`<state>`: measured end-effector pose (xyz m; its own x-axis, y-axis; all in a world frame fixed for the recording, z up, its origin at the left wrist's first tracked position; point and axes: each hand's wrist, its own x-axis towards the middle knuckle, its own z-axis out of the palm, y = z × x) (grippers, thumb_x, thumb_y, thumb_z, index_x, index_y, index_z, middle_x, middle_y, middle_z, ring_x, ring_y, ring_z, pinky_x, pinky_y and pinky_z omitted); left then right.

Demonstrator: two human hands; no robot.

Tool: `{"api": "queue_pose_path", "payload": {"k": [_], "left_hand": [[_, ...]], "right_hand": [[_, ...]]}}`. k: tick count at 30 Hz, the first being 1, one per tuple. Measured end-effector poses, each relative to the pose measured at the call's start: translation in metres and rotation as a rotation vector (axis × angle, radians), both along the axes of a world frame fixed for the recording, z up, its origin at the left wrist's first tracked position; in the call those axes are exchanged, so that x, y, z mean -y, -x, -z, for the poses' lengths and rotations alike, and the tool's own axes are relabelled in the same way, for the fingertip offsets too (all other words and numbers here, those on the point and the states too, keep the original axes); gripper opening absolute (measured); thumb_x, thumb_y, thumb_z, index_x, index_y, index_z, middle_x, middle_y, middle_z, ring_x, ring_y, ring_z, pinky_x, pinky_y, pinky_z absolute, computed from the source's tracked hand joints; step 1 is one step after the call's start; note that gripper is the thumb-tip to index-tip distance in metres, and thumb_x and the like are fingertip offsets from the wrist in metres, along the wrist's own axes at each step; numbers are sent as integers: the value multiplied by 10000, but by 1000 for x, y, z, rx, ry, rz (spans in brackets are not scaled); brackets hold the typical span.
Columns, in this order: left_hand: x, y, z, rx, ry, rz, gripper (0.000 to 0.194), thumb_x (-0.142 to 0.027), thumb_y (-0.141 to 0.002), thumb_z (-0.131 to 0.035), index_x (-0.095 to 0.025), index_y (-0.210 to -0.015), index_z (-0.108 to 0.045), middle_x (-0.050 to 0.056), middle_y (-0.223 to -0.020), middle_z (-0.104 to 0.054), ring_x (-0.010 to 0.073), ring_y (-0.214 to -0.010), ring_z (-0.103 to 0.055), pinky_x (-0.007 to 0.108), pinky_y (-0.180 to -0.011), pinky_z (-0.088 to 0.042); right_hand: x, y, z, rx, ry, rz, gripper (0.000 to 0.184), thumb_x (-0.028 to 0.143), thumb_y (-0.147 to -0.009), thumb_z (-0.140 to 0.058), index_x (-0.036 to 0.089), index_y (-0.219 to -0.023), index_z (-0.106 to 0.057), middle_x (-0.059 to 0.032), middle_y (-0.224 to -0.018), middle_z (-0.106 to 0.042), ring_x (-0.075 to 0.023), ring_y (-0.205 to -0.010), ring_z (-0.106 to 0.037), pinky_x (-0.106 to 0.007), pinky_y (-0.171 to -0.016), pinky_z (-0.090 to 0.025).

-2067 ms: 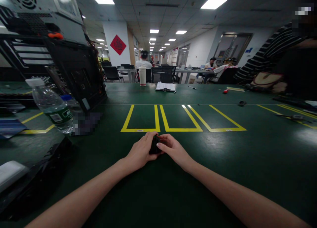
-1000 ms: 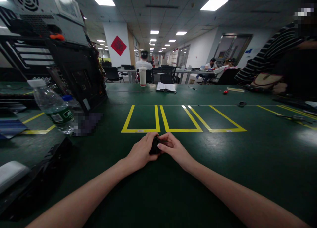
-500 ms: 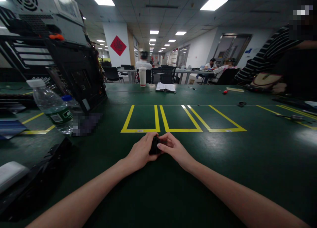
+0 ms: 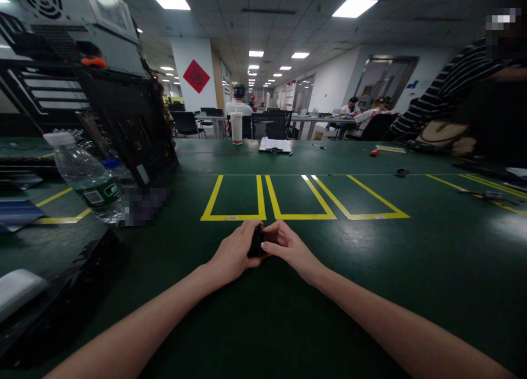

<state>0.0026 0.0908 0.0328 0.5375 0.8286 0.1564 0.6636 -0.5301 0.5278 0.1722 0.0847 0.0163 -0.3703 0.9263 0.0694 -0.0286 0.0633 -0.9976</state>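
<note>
A small black object (image 4: 256,242), its kind not clear, is held between my hands just above or on the green table (image 4: 263,318). My left hand (image 4: 234,252) wraps round it from the left, fingers closed. From the right, my right hand (image 4: 290,248) pinches at its side with thumb and fingertips. Most of the object is hidden behind the fingers. Just beyond the hands lie frames of yellow tape (image 4: 233,218) on the tabletop.
An open computer case (image 4: 127,121) and a plastic water bottle (image 4: 88,176) stand at left, near a black part (image 4: 78,291). Farther back are a white cup (image 4: 236,128) and a clipboard (image 4: 275,145). At right are a black round piece (image 4: 401,172) and a person in a striped sleeve (image 4: 440,88).
Both hands stay in place around the black object; its visible face and the right thumb look very slightly shifted. The person at right has moved a little.
</note>
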Motion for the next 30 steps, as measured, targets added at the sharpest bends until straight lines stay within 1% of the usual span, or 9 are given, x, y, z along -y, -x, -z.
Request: {"api": "queue_pose_path", "payload": {"k": [2,4,9,13,18,21,24,26,30], "left_hand": [[0,0,0,2,-1,-1,541,-262,-716,-603,-228,-1167,-307,70,-1191,-438,246,-1072,-481,405,-858,-432],[0,0,2,10,-5,-4,555,-256,-713,-608,-230,-1175,-301,70,-1194,-439,245,-1075,-480,405,-862,-430],[-1,1,3,16,0,-4,581,-253,-709,-615,-243,-1187,-286,64,-1216,-429,248,-1100,-465,413,-873,-422],[0,1,0,23,11,17,543,-260,-721,-602,-235,-1174,-303,65,-1204,-434,237,-1072,-486,401,-856,-438],[-1,-1,3,16,-24,-9,553,-252,-700,-618,-229,-1161,-314,69,-1181,-453,249,-1059,-492,410,-854,-434],[-2,-1,5,9,-21,-15,575,-236,-693,-619,-236,-1170,-298,70,-1205,-440,256,-1083,-478,425,-870,-421],[-2,-1,4,-6,13,-16,587,-236,-699,-611,-243,-1183,-279,64,-1222,-427,256,-1103,-465,431,-873,-418],[-1,-1,2,-5,15,-17,584,-243,-700,-613,-242,-1182,-282,63,-1213,-432,252,-1096,-471,419,-869,-423],[1,-1,-2,2,6,-2,547,-245,-708,-607,-237,-1164,-305,62,-1202,-437,248,-1084,-479,403,-862,-431]], "right_hand": [[0,1,0,4,3,12,182,274,-730,-589,220,-875,-494,-12,-981,-532,-179,-931,-540,-345,-770,-467],[0,1,0,24,13,28,200,285,-735,-581,225,-904,-493,-14,-989,-529,-177,-927,-539,-340,-761,-471],[0,0,0,75,70,26,260,289,-734,-578,222,-969,-487,-29,-1029,-527,-196,-983,-518,-373,-800,-458],[0,-1,-2,38,34,-11,254,242,-711,-606,232,-936,-489,-12,-1016,-525,-189,-984,-521,-377,-838,-441],[-1,1,1,-3,-2,5,201,275,-728,-591,224,-896,-492,-11,-969,-534,-175,-922,-541,-333,-753,-471],[-2,3,3,22,14,39,236,294,-733,-581,224,-938,-487,-21,-990,-536,-178,-934,-535,-327,-736,-475],[-1,3,3,77,52,55,271,315,-742,-565,217,-980,-482,-38,-1030,-533,-191,-961,-527,-346,-749,-471],[0,2,1,83,52,35,255,300,-741,-566,220,-968,-484,-32,-1017,-536,-192,-951,-531,-359,-765,-469],[1,0,-1,35,-4,-5,265,198,-706,-599,241,-940,-481,-4,-1005,-524,-183,-972,-521,-372,-842,-444]]}}
